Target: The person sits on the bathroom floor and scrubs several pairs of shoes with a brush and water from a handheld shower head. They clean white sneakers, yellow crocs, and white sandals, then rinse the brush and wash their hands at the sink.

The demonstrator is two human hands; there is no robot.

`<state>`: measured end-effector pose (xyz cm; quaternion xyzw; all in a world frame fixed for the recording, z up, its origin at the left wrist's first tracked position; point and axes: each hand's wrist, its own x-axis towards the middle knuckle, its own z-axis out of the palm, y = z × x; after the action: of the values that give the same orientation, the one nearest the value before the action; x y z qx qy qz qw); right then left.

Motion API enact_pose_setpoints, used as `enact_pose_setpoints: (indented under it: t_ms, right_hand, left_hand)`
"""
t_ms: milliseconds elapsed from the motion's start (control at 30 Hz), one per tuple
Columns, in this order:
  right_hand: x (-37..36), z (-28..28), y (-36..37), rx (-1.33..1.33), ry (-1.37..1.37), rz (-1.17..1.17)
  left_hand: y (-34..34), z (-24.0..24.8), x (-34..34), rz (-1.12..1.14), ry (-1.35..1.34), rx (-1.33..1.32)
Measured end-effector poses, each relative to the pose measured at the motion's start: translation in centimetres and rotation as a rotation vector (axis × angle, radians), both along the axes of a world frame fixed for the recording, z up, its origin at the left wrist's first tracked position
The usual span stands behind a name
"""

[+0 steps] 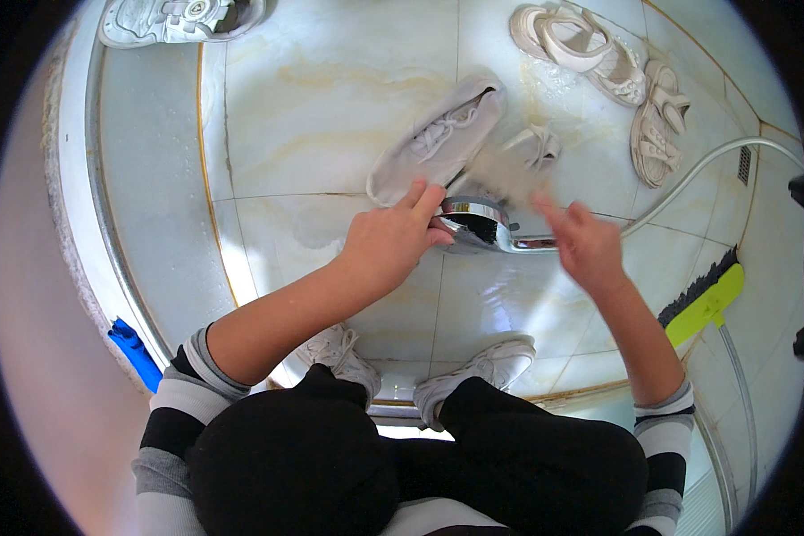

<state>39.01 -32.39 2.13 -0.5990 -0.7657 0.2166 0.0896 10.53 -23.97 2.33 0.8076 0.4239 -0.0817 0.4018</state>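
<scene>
Two pale canvas shoes lie on the wet floor before me. The larger-looking lace-up shoe [433,143] points up to the right. Beside it, the second shoe [536,147] is partly covered by a motion-blurred brush [505,172] with light bristles. My right hand [588,241] is closed around the brush's handle, which is mostly hidden. My left hand [389,239] is closed at the near end of the second shoe, though the grip is partly hidden. Its thumb touches or lies close to the rim of a chrome shower head [478,214] between my hands.
A pale hose [688,183] curves off to the right. White sandals [590,49] and another sandal [659,125] lie at the far right. A white clog-like shoe [183,20] is far left. A green broom [710,299] stands right, below a floor drain [744,165].
</scene>
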Motion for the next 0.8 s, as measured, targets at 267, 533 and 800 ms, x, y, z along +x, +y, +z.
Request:
enact_pose_setpoints:
  t_ms: [267, 533, 800]
  right_hand:
    - [0.5, 0.3, 0.0, 0.066, -0.174, -0.157]
    - [0.8, 0.0, -0.7, 0.064, -0.242, -0.119]
    - [0.7, -0.1, -1.1, 0.045, -0.316, -0.081]
  left_hand:
    - [0.1, 0.0, 0.0, 0.015, -0.005, -0.033]
    - [0.1, -0.2, -0.1, -0.004, -0.019, -0.018]
    - [0.2, 0.2, 0.0, -0.003, -0.037, 0.0]
